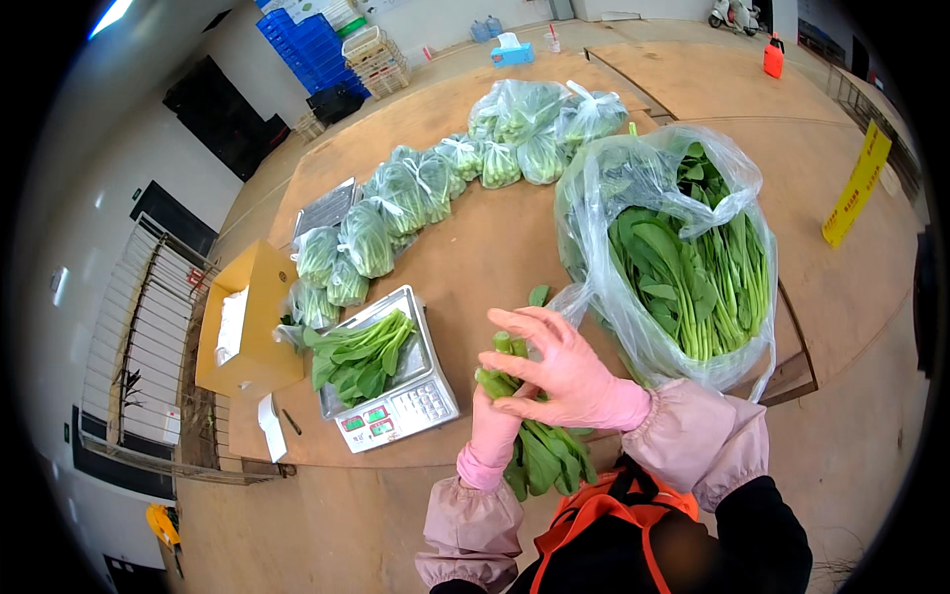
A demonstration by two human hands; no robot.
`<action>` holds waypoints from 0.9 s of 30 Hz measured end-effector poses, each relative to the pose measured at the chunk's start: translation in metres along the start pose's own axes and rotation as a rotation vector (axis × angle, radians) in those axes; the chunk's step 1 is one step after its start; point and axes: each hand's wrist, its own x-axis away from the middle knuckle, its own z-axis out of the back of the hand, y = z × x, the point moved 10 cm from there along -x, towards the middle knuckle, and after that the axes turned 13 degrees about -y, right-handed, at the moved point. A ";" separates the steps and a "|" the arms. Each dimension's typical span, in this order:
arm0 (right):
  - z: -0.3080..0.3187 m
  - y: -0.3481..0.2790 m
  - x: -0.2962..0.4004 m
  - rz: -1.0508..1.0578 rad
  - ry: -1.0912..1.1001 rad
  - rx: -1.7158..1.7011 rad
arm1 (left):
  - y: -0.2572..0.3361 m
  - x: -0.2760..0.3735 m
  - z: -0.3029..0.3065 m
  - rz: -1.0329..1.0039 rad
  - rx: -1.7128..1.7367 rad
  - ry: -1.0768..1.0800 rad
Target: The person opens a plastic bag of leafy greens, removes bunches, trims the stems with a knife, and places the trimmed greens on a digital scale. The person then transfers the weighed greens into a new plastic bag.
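Both my hands wear pink gloves. My left hand (493,431) is closed around a bunch of choy sum-like leafy greens (549,460), cut stems up and leaves hanging toward my body. Over the stem ends is my right hand (575,379), fingers spread; I cannot tell how firmly it touches them. To the left, a digital scale (427,401) carries another loose bunch of greens (364,356), stems pointing away from me. A large clear plastic bag (586,223) stands open to the right of my hands, packed with loose greens (683,289).
Several tied bags of greens (401,197) curve across the wooden table (490,245). At left are a cardboard box (260,327), a paper strip (272,429) and a black pen (292,422). Farther off stand a tissue box (512,53), a red spray bottle (773,57) and a yellow strip (857,185).
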 end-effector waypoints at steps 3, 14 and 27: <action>-0.014 0.002 -0.006 0.016 -0.026 -0.015 | -0.016 0.000 0.010 0.005 0.111 -0.024; -0.071 0.056 0.006 -0.317 0.144 -1.207 | -0.036 0.005 0.018 0.110 0.167 -0.150; -0.042 0.126 -0.017 -0.469 0.226 -0.784 | -0.039 0.022 0.078 0.133 0.372 0.092</action>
